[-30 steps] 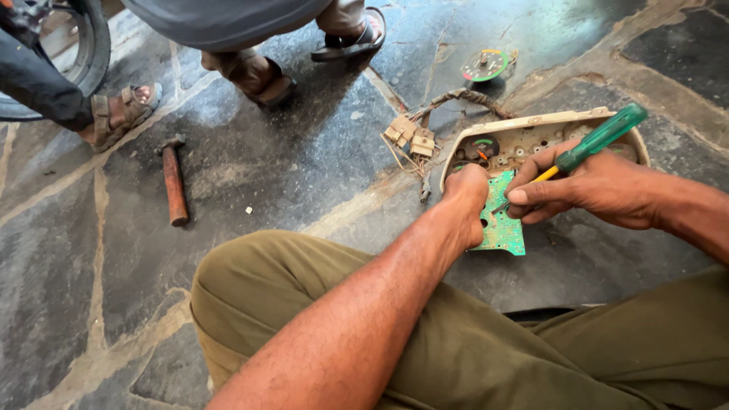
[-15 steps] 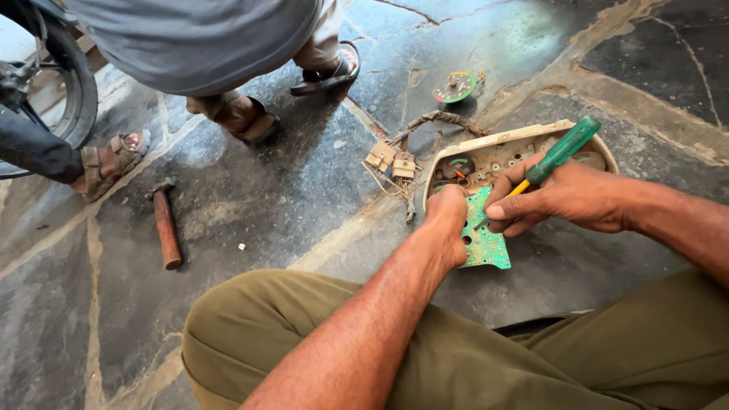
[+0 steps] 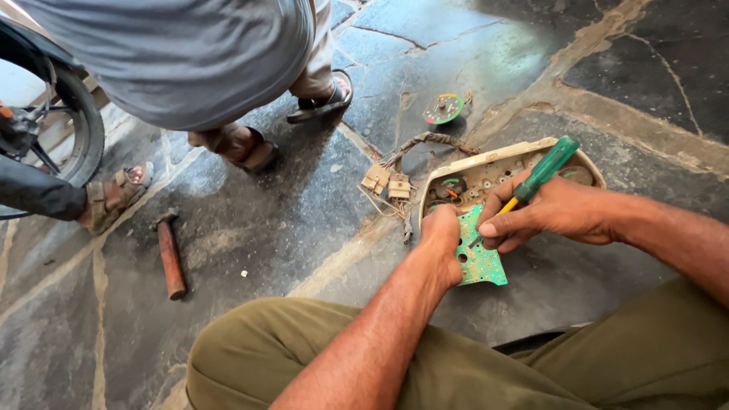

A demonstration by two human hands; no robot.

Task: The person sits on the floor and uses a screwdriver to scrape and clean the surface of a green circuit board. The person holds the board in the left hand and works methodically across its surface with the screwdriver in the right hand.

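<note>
circuit board (image 3: 482, 258) in housing (image 3: 486, 163) | connectors (image 3: 387, 182) left | hammer (image 3: 168, 254) far left

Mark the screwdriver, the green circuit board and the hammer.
screwdriver (image 3: 548, 168), head view, on its green handle.
green circuit board (image 3: 484, 262), head view, on its bare lower half.
hammer (image 3: 171, 262), head view, mid-handle.

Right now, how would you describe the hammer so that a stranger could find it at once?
Look at the dark stone floor, left of the seated person's olive-green knee. There, apart from the wires and parts, the hammer lies alone near a sandalled foot. It is the only tool with a rusty reddish-brown handle and a small dark head.
</note>
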